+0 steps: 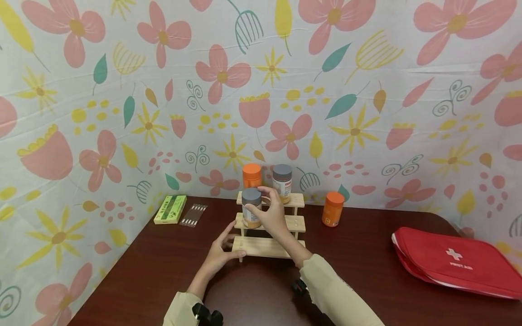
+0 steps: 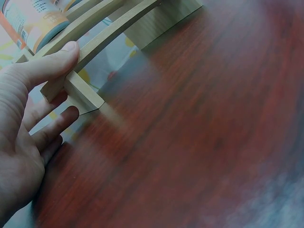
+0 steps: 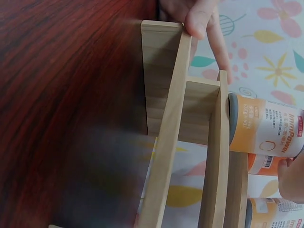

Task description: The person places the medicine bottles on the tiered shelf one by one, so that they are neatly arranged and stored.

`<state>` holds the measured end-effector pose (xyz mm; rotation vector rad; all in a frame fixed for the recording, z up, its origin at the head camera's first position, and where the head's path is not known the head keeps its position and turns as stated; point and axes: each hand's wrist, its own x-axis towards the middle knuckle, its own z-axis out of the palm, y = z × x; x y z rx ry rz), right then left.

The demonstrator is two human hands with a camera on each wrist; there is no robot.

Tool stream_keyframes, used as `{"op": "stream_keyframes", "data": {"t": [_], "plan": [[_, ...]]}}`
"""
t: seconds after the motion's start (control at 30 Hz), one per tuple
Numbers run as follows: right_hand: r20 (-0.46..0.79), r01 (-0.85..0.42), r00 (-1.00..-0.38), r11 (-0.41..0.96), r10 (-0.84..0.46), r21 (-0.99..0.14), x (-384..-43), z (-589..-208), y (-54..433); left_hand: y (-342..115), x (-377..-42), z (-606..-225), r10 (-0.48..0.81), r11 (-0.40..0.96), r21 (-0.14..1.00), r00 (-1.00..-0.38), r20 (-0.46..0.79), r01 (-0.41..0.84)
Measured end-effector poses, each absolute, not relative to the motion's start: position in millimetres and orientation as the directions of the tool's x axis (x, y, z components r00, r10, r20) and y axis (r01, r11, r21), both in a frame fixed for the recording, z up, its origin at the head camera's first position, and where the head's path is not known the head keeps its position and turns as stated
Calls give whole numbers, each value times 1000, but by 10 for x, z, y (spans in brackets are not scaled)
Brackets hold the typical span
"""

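Observation:
A three-tier wooden rack (image 1: 267, 247) stands on the dark table. My right hand (image 1: 275, 217) holds a grey-lidded supplement bottle (image 1: 251, 197) between thumb and fingers at the left of the middle tier. In the right wrist view the base of this bottle (image 3: 263, 126) is at the tier's edge; whether it bears fully on the wood I cannot tell. My left hand (image 1: 218, 256) grips the rack's left end, its thumb on the lowest tier (image 2: 85, 57) and the other fingers around the side. On the top tier stand an orange bottle (image 1: 252, 171), partly hidden, and another grey-lidded bottle (image 1: 282, 179).
Right of the rack, an orange bottle (image 1: 333, 209) stands on the table (image 1: 367, 271). A red first aid bag (image 1: 456, 262) lies at the far right. At the back left are a green-yellow box (image 1: 170, 209) and a pack of cotton swabs (image 1: 193, 215). A flowered cloth (image 1: 163, 90) hangs behind.

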<state>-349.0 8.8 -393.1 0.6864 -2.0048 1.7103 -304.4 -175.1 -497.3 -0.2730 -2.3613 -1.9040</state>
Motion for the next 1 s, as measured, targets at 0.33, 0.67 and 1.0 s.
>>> {"op": "stream_keyframes", "data": {"t": [0.33,0.67,1.0], "plan": [[567,-580,-814,108,-128,-808,-3390,-3865,168,-1738,-3046,-4964,78,201,958,-978,192,204],[566,-573,-820,107,-85,-813,-3149,-3638,342,-1737,-3055,-4968,82,201,958,-978,194,207],[595,-592,-804,95,-1,-800,-3195,-3704,588,-1748,-3065,-4991,72,216,955,-979,190,201]]}}
